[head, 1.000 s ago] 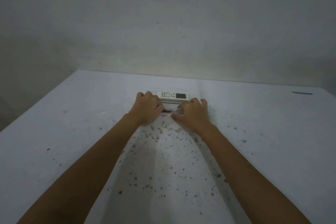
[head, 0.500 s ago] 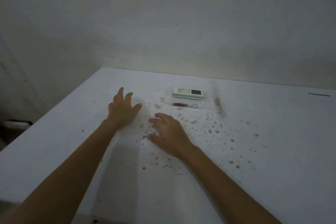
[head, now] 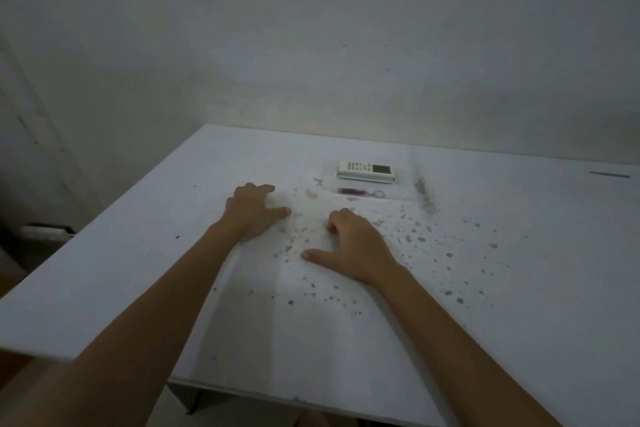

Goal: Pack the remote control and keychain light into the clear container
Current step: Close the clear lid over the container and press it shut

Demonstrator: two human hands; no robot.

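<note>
The remote (head: 366, 170) and keychain light (head: 360, 192) lie side by side within the faint outline of the clear container (head: 330, 173) (its walls barely show), so packing looks done; whether a lid is on I cannot tell. The 2 hands, left (head: 254, 210) and right (head: 353, 243), rest empty on the worktop (head: 485, 288), fingers loosely curled, nearer the person.
</note>
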